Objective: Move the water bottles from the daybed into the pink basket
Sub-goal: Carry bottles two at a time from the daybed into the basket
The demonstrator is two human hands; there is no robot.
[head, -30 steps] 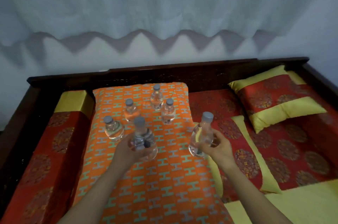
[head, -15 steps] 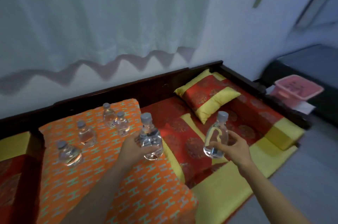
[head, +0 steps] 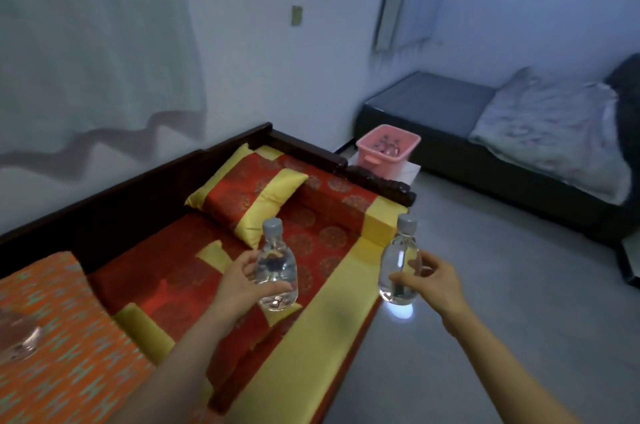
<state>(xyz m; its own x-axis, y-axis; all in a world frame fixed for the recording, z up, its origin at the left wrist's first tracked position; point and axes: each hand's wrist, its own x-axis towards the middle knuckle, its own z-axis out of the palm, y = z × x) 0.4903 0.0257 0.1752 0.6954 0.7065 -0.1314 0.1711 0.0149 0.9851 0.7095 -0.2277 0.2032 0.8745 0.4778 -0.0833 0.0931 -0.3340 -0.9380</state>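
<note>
Both hands are loaded, one water bottle each. My left hand [head: 239,279] wraps around the lower body of the first bottle [head: 277,271], which is clear with a grey cap. It is held upright above the red-and-yellow daybed [head: 138,188]. My right hand [head: 433,288] pinches the second bottle [head: 398,267] at mid-body between thumb and fingers. It is also upright and sits out past the daybed's yellow front edge, over the grey floor [head: 502,302]. Clear liquid shows in both.

Container status:
- Pink basket [head: 381,160]: it stands on a white slab just beyond the far end of the daybed, near a dark low bed [head: 433,101]. It is well apart from both held bottles.
- Contents: several clear bottles in the basket [head: 388,146] show above the rim. I cannot read the count at this range.

On the daybed:
- An orange patterned pad [head: 62,337] covers the near-left part. A third bottle [head: 19,340] rests on it at the left border of the view, blurred and cut off.
- A red-and-yellow pillow [head: 249,195] lies near the dark wooden back rail.
</note>
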